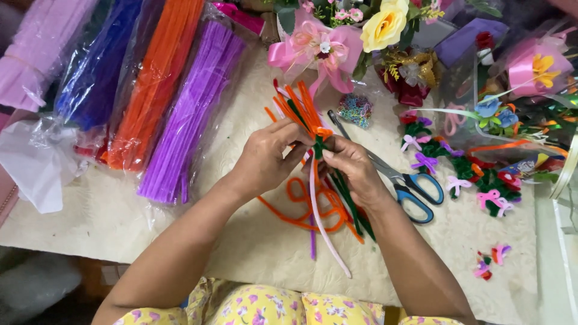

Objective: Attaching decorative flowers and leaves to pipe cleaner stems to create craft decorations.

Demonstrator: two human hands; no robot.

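- Cream textured mat (253, 241) covers the worktable; craft supplies crowd its far edge.
- Left hand (265, 159) is closed, thumb and fingers pinching a bundle of pipe cleaners (307, 117) at its middle.
- Right hand (355, 168) is closed too, fingertips pressed against the same bundle from the other side; the two hands nearly touch.
- Bundle sits at mat centre, just above the surface: orange and white stems fan upward beyond the fingers, dark green, pink and orange stems trail down toward the person's lap.
- Looped orange stem (301, 204) lies on the mat beneath the hands.
- Scissors with blue handles (409, 186) rest just beside the right hand, blades pointing away from the person.
- Small finished pipe-cleaner flowers (487, 195) lie scattered to the right, well apart from the hands.
- Bagged stems lie to the left: purple pack (192, 108), orange pack (156, 78), blue pack (96, 66).
- Yellow fabric rose (384, 25) and pink ribbon bow (316, 45) stand at the far edge.
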